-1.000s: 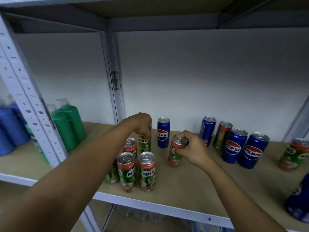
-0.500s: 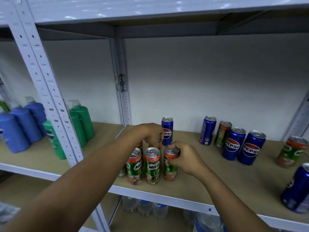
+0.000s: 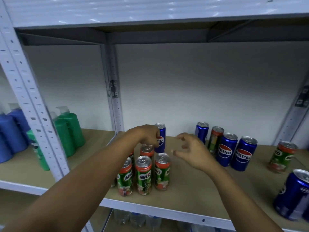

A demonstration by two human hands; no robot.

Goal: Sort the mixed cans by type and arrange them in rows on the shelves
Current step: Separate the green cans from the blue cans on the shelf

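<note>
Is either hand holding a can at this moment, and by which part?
The right hand holds nothing; its fingers are loosely spread above the shelf. The left hand curls over the top of a Milo can in the back row; an actual grip cannot be told.

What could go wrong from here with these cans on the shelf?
The left hand is curled just above the back Milo can, next to the lone Pepsi can; a bump may topple either. The front Milo cans stand close together near the shelf edge, so a nudge could send one off. The right hand hangs empty beside them.
</note>
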